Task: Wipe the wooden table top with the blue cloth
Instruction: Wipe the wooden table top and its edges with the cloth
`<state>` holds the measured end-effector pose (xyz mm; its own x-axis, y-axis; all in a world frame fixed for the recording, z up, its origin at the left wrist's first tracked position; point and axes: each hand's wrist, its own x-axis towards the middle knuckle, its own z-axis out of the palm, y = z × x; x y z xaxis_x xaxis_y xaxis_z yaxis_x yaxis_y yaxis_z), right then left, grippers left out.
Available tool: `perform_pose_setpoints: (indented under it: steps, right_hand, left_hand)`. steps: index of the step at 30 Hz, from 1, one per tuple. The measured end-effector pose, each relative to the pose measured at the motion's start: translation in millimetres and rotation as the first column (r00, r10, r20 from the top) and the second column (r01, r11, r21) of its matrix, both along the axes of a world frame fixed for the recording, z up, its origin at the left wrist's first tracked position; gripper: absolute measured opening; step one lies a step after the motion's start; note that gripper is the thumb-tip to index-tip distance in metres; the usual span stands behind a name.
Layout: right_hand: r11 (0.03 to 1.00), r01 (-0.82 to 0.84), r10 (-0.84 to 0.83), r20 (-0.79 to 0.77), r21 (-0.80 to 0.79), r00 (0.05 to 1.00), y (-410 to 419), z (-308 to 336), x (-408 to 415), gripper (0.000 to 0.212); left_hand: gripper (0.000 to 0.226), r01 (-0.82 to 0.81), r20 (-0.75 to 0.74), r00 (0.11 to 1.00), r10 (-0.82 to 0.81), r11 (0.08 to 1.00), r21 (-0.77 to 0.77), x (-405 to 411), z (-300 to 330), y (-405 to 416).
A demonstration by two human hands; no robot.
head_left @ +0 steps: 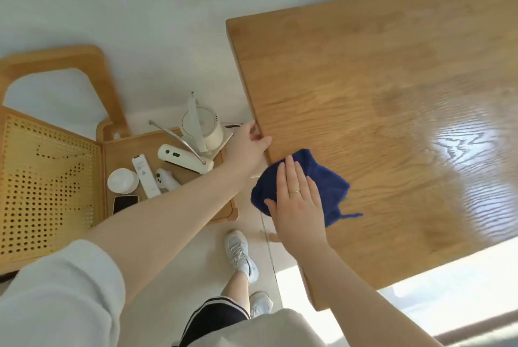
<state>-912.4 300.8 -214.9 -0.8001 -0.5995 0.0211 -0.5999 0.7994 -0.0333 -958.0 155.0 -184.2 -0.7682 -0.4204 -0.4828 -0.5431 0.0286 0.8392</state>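
Note:
The wooden table top (378,89) fills the right half of the view, with glare on its right part. A dark blue cloth (325,178) lies bunched at the table's near left edge, partly hanging over it. My right hand (297,201) presses flat on the cloth with straight fingers. My left hand (248,147) holds the table's left edge just beyond the cloth, thumb on top and fingers curled under the rim.
A wooden chair (56,133) with a perforated seat stands to the left. Beside it a wooden tray (224,212) carries a white kettle (201,125), a bowl (122,180), a remote (145,177), a phone (125,203) and other small white devices. My feet (241,254) stand on pale floor.

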Motion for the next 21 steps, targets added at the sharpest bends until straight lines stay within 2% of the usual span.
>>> perform_pose_setpoints:
  steps: [3, 7, 10, 17, 21]
  right_hand:
    - [1.000, 0.004, -0.004, -0.011, 0.012, 1.000, 27, -8, 36, 0.059]
    - [0.999, -0.030, 0.030, -0.030, -0.016, 0.999, 5, -12, 13, 0.074]
    - [1.000, -0.014, 0.014, -0.023, -0.013, 1.000, -7, -10, 3, 0.070]
    - [0.998, -0.059, 0.059, -0.019, 0.008, 0.998, 80, -18, 91, 0.061]
    - [1.000, -0.030, 0.030, -0.048, -0.006, 0.998, 76, -17, 86, 0.064]
  left_hand:
    - [0.039, -0.074, -0.017, 0.997, 0.074, 0.997, 0.001, 1, -7, 9]
    - [0.038, -0.094, -0.016, 0.995, 0.094, 0.995, -0.024, -6, -13, 5]
    - [0.036, -0.144, -0.033, 0.989, 0.143, 0.990, -0.010, -9, -18, 6]
    - [0.043, -0.235, -0.033, 0.971, 0.237, 0.970, 0.056, -5, -21, 9]
    - [0.038, -0.238, -0.056, 0.968, 0.245, 0.966, 0.104, 13, 1, 26]
